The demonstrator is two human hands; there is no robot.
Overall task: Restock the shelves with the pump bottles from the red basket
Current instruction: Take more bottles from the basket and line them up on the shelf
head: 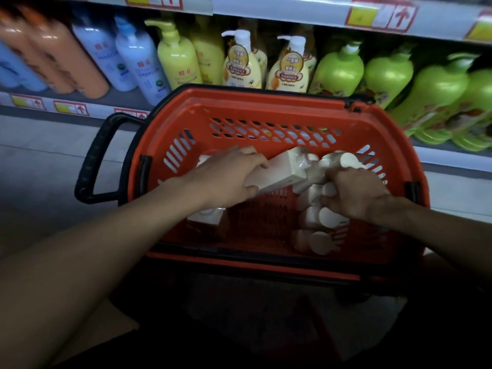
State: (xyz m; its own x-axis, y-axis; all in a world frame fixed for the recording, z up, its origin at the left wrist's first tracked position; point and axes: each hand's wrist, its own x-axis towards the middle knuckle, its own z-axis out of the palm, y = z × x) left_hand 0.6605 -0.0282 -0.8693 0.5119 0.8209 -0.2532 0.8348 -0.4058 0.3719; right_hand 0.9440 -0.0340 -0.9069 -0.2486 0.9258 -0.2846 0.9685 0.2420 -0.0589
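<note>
The red basket [266, 107] stands in front of the shelf, black handle folded out to the left. Inside lie several cream pump bottles. My left hand [226, 179] grips one square cream bottle [282, 171], lifted at a slant with its pump pointing right. My right hand [356, 195] grips the pump end of another cream bottle [338, 161] at the basket's right side. More bottles lie below, one at the left [206, 217] and some at the lower right [316, 241].
Behind the basket the shelf [80, 109] holds rows of orange, pale blue, yellow and green pump bottles [338, 67]. The basket handle [95, 158] juts out to the left. A lower shelf edge runs at the right. Dark floor lies beneath.
</note>
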